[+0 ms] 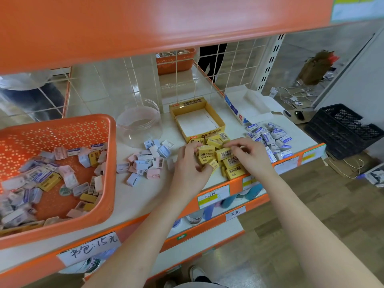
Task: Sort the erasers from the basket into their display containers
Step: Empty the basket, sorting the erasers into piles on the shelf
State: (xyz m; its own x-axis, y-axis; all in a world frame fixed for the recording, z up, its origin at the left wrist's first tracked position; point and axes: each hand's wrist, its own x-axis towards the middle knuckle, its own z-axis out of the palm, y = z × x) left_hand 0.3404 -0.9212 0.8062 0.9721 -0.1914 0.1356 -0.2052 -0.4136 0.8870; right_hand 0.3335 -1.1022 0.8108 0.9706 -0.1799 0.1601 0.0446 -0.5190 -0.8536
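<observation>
On the white shelf [145, 194], both hands were buried in the pile of yellow erasers [234, 171] that lay against the shelf's front edge, right of its middle. The left hand [191, 163] came in from the pile's left side, its fingers curled round several of these erasers and its thumb pinching 1 small yellow block against them. The right hand [249, 152] reached in from the right, its fingers bent down and closed on the erasers at the top of the same pile, its fingertips nearly meeting those of the left hand. Directly behind the pile, touching its far side, stood the open yellow box [216, 115], holding nothing but a white liner. The orange basket [110, 163] sat at the shelf's left end, well apart from both hands, with a mixed heap of erasers in its near half. Between the basket and the left hand lay a loose scatter of pastel erasers [145, 161], and behind that scatter a clear jar [139, 123] stood open. To the right of the right hand, near the shelf's right front corner, a third pile of blue-and-white erasers [274, 138] was heaped, with an open white and blue box [247, 107] behind it toward the back edge.
</observation>
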